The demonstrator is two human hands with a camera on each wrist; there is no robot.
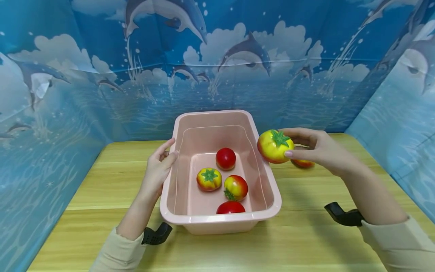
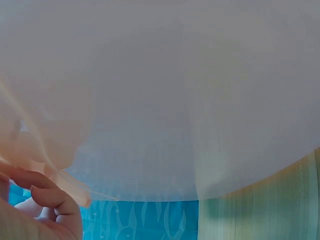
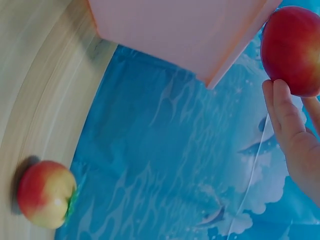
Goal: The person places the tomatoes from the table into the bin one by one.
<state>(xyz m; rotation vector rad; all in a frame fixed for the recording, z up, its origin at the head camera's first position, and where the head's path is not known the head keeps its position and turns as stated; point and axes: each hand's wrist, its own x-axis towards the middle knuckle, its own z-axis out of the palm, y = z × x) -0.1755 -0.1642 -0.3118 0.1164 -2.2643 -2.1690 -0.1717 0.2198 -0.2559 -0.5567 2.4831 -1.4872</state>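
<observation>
A yellow-and-red toy tomato with a green leaf top (image 1: 276,146) is pinched in my right hand (image 1: 314,148), just off the right rim of a pink plastic basin (image 1: 222,219). In the right wrist view the same tomato (image 3: 292,50) shows its red underside. My left hand (image 1: 159,166) holds the basin's left rim, thumb on top. Inside the basin lie several toy tomatoes, among them a red one (image 1: 225,158), a yellow one with its leaf up (image 1: 209,179) and a tilted red-yellow one (image 1: 236,187). The basin's wall (image 2: 150,100) fills most of the left wrist view.
Behind my right hand another toy tomato (image 1: 303,163) rests on the wooden table (image 1: 119,181), partly hidden; the right wrist view shows this tomato (image 3: 46,195) more fully. A blue dolphin-print cloth (image 1: 217,87) hangs behind the table and along both sides.
</observation>
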